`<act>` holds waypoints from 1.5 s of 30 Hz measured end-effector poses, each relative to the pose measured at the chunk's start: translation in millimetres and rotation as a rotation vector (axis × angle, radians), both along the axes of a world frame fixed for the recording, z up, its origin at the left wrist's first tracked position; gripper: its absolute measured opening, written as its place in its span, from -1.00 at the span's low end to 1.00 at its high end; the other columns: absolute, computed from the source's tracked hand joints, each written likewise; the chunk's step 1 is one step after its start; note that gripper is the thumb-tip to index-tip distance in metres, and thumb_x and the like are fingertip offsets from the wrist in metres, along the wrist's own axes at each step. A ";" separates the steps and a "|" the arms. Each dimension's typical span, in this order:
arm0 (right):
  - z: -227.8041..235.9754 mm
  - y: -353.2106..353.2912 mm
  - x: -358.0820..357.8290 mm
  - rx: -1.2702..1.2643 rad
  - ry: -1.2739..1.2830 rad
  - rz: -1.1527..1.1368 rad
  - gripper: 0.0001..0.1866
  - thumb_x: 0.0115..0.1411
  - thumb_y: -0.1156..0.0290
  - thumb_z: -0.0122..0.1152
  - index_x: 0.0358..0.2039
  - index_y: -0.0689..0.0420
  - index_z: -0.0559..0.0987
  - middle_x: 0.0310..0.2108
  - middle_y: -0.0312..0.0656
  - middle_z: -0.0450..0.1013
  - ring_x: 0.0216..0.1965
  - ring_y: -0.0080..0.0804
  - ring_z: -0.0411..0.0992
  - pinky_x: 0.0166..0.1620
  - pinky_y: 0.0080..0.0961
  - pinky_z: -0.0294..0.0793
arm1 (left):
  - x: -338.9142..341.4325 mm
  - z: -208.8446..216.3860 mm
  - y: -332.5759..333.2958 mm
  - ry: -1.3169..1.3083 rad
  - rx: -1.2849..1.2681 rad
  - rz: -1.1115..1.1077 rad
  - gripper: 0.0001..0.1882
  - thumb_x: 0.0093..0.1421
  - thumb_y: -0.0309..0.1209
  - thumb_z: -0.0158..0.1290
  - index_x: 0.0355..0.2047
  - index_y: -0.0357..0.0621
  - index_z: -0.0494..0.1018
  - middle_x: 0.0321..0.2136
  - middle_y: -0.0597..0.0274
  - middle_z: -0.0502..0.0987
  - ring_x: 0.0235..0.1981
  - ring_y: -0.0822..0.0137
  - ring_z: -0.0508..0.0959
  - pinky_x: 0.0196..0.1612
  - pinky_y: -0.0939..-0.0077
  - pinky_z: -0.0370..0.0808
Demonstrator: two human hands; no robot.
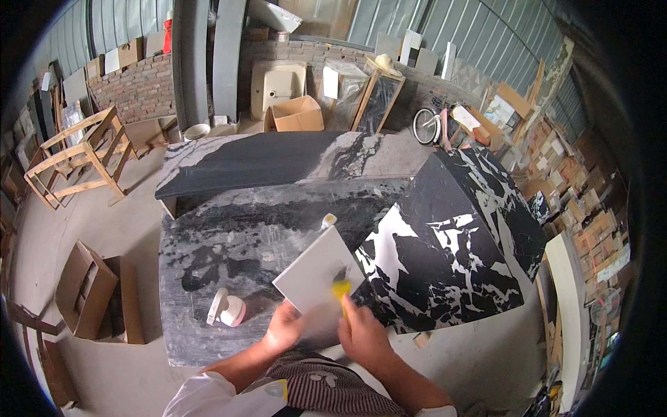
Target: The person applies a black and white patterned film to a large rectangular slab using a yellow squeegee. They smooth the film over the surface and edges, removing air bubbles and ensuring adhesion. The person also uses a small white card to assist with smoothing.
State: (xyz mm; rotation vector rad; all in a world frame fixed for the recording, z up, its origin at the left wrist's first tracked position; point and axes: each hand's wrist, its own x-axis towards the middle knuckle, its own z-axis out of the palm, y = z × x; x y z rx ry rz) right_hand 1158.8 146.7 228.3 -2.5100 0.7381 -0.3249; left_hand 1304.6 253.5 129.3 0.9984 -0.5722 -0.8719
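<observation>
Head view: a person's left hand pinches the near-left edge of a white tile over a dark table, as the right hand closes around a yellow scraper at its face. A white tub sits left of the tile; a black-and-white slab crowds its right.

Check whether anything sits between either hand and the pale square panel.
Nothing visible separates the left hand from the pale square panel; it holds the near-left edge. Between the right hand and the panel's dark smear is only the yellow tool it holds.
</observation>
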 end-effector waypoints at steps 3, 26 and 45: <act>16.4 -4.8 -5.5 0.007 0.047 0.031 -0.51 0.25 0.34 0.06 0.17 0.26 0.38 -0.39 0.11 0.43 -0.32 0.07 0.45 -0.25 -0.13 0.48 | 2.7 8.6 3.7 0.032 -0.022 -0.003 -0.71 0.27 -0.57 0.06 0.00 -0.28 0.42 -0.14 0.27 0.55 -0.15 0.44 0.49 -0.05 0.45 0.45; 12.5 -1.4 -3.9 -0.032 0.091 -0.019 -0.52 0.24 0.36 0.04 0.15 0.24 0.40 -0.45 0.06 0.46 -0.41 0.03 0.46 -0.33 -0.09 0.46 | -7.2 -10.0 -5.2 -0.180 0.042 -0.026 -0.75 0.27 -0.57 0.06 -0.03 -0.24 0.43 -0.16 0.32 0.54 -0.14 0.48 0.47 -0.07 0.49 0.44; 28.8 -29.4 3.8 -0.049 0.048 -0.053 -0.41 0.20 0.39 0.08 0.23 0.31 0.28 -0.41 0.19 0.46 -0.34 0.10 0.50 -0.25 -0.08 0.50 | -10.7 -4.5 -8.5 -0.062 0.056 0.037 -0.76 0.25 -0.53 0.10 -0.07 -0.28 0.44 -0.15 0.28 0.54 -0.13 0.44 0.48 -0.05 0.45 0.45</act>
